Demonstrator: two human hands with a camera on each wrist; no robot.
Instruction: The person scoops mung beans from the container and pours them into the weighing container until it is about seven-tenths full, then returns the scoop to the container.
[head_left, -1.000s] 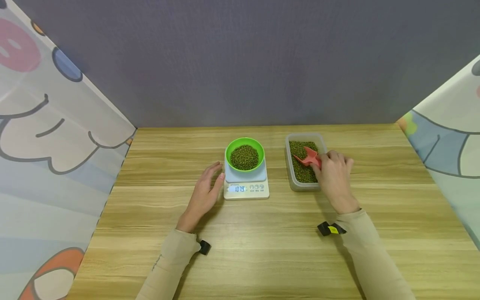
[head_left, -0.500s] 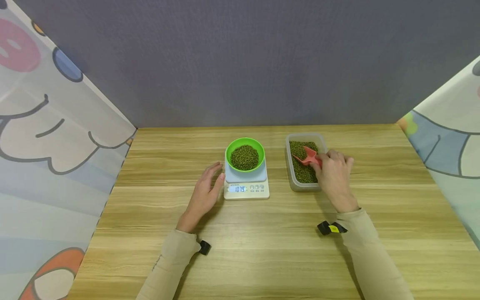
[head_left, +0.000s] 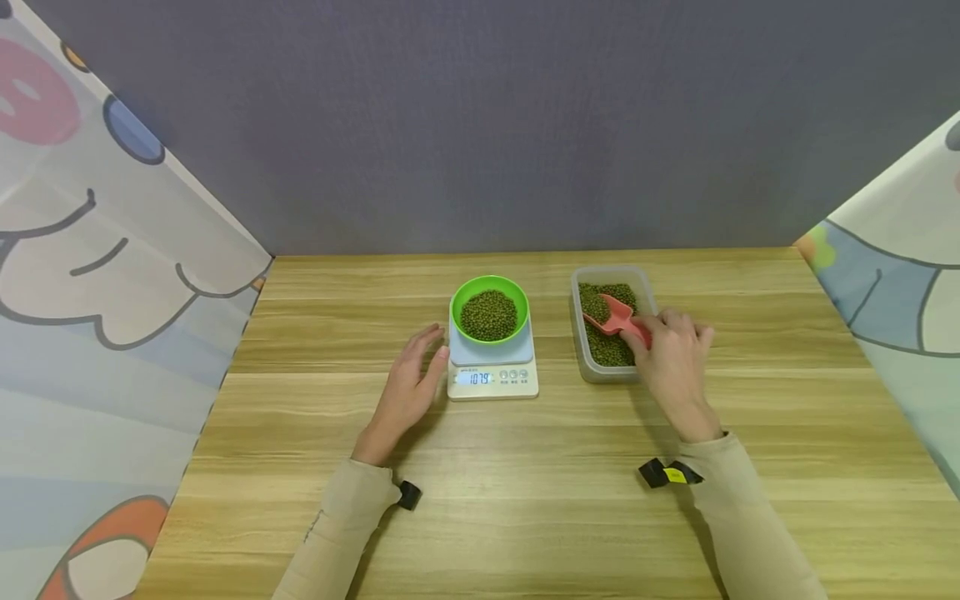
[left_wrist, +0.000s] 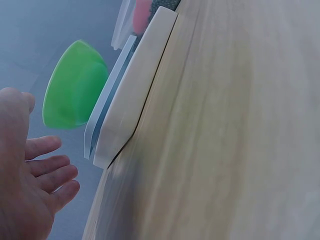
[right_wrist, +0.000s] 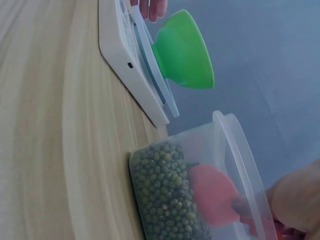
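Note:
My right hand (head_left: 672,360) pinches the handle of a red scoop (head_left: 618,315). Green beans fill its bowl, which sits inside a clear plastic container (head_left: 588,372) of mung beans (right_wrist: 165,192). In the right wrist view the scoop shows pink through the container wall. My left hand (head_left: 407,385) lies beside the left edge of a white kitchen scale (head_left: 457,390), fingers relaxed, holding nothing. On the scale's platform stands a green bowl (head_left: 459,293) with mung beans in it. The scale's display reads 107.9.
The wooden table (head_left: 540,500) meets a grey partition (head_left: 480,125) at the back. Cartoon-printed panels (head_left: 112,275) rise on both sides. A gap of bare wood separates scale and container. Black wrist cameras (head_left: 654,472) sit at the sleeves.
My right hand has shifted slightly right and toward me. The scoop has tilted level and now carries beans in its bowl. The left hand, scale and bowl have stayed put.

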